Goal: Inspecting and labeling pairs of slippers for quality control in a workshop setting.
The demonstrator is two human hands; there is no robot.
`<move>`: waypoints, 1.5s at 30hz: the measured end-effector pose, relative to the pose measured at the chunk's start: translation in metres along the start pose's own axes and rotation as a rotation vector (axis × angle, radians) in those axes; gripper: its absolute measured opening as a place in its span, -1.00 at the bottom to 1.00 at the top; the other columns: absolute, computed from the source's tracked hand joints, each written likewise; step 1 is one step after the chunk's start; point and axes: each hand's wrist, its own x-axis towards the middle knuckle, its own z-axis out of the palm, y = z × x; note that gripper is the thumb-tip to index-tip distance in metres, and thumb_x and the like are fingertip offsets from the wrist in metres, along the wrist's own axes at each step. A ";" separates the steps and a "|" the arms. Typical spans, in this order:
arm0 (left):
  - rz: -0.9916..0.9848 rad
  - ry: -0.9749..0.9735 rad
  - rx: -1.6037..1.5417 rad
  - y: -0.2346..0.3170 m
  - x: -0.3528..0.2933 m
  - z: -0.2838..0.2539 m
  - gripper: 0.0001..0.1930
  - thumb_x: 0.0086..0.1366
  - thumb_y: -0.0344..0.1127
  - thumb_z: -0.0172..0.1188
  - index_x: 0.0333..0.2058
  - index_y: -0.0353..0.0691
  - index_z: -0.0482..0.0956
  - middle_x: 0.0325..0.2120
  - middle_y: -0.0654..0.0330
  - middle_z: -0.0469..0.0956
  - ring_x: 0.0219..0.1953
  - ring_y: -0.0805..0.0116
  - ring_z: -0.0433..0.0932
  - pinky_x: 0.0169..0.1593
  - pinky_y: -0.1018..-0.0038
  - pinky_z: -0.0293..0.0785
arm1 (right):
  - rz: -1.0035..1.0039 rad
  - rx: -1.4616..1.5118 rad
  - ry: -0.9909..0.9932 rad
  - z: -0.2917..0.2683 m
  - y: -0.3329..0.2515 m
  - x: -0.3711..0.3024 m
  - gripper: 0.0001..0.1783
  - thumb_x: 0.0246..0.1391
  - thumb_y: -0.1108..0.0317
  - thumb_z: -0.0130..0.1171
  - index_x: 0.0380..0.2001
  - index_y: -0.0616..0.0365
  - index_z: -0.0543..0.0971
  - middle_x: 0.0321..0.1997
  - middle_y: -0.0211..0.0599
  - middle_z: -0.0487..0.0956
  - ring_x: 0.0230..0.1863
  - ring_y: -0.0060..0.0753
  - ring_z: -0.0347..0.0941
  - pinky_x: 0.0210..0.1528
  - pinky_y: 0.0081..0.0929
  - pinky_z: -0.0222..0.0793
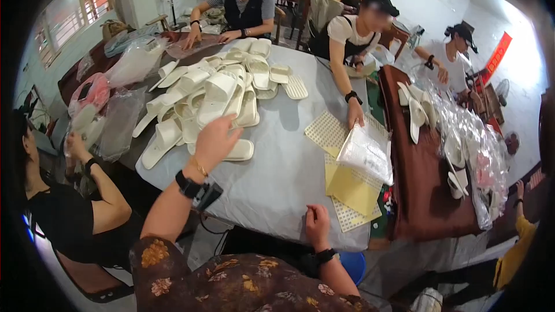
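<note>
My left hand [215, 140] reaches out over the grey-covered table [277, 179], fingers loosely spread, hovering just above a white slipper [240, 150] at the near edge of a big pile of white slippers [214, 95]. It holds nothing. My right hand [317, 225] rests at the table's near edge with fingers curled, nothing visible in it. Both wrists wear black bands.
Yellow and cream perforated sheets [350, 190] lie at the table's right. A person across holds a clear bag [367, 151]. Other people sit at the left, far side and right. A brown table [419, 190] at the right carries slippers and clear bags.
</note>
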 end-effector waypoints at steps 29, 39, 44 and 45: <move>0.164 -0.037 -0.263 -0.016 -0.165 0.156 -0.77 0.17 -0.50 0.16 -0.17 -0.34 0.56 -0.38 0.09 0.50 -0.38 0.18 0.47 -0.23 0.36 0.44 | 0.439 0.603 0.188 -0.039 0.017 0.033 -0.79 0.20 0.49 0.06 -0.11 0.30 0.51 -0.19 -0.32 0.58 -0.28 -0.59 0.50 -0.18 -0.59 0.45; 0.203 0.019 -0.206 -0.018 -0.175 0.163 -0.79 0.16 -0.41 0.19 -0.20 -0.26 0.58 -0.38 0.10 0.54 -0.37 0.11 0.51 -0.24 0.29 0.46 | 0.285 0.560 0.132 -0.078 -0.036 0.055 -0.29 0.21 0.54 -0.06 0.40 0.12 0.01 -0.19 -0.24 0.55 -0.36 -0.62 0.40 -0.27 -0.66 0.36; 0.123 0.010 -0.209 -0.013 -0.176 0.151 -0.76 0.17 -0.39 0.20 -0.16 -0.25 0.58 -0.33 0.09 0.56 -0.29 0.05 0.50 -0.19 0.25 0.44 | -0.475 0.282 -0.002 -0.120 -0.158 0.063 0.03 0.12 0.57 0.00 0.43 0.02 -0.45 -0.22 -0.09 0.57 -0.48 -0.46 0.34 -0.38 -0.51 0.37; 0.104 -0.007 -0.235 -0.010 -0.174 0.150 -0.76 0.17 -0.40 0.20 -0.16 -0.25 0.58 -0.32 0.09 0.56 -0.28 0.05 0.50 -0.18 0.25 0.44 | -0.639 0.349 -0.039 -0.125 -0.167 0.063 0.08 0.12 0.52 0.05 0.42 0.00 -0.50 -0.28 -0.08 0.59 -0.56 -0.45 0.34 -0.48 -0.51 0.34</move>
